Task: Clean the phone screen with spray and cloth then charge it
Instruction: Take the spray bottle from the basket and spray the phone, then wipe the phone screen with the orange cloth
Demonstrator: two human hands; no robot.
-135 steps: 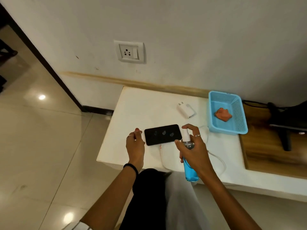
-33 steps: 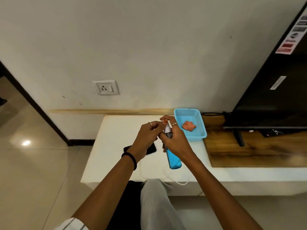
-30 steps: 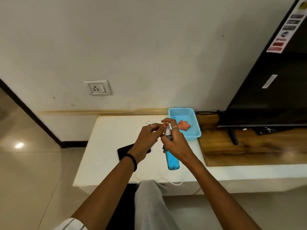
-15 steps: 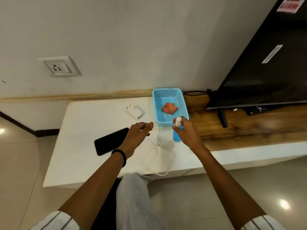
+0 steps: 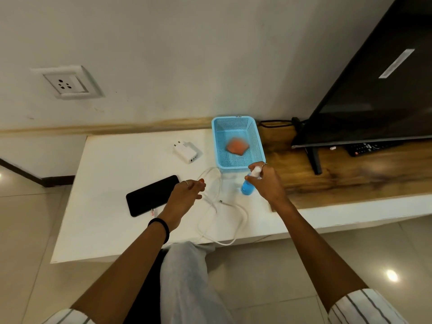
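Gripping the blue spray bottle (image 5: 247,187) just under its white nozzle, the right hand (image 5: 267,182) has its fingers curled around the neck; the bottle stands on the white table (image 5: 112,174) or just above it, and I cannot tell which. It is right in front of the blue plastic basket (image 5: 258,146), where an orange cloth (image 5: 236,147) lies crumpled on the mesh floor. The left hand (image 5: 184,196) hovers empty, fingers loosely bent and slightly apart, over the coiled white charging cable (image 5: 243,218) that loops toward the table's near edge. Just left of that hand the black phone (image 5: 149,195) lies flat, screen up, at a slant. Farther back, between phone and basket, a white charger adapter (image 5: 185,152) rests on its side. On the wall above the table's left end sits a white socket (image 5: 66,84). To the right, a television (image 5: 374,90) stands on a wooden top (image 5: 350,178).
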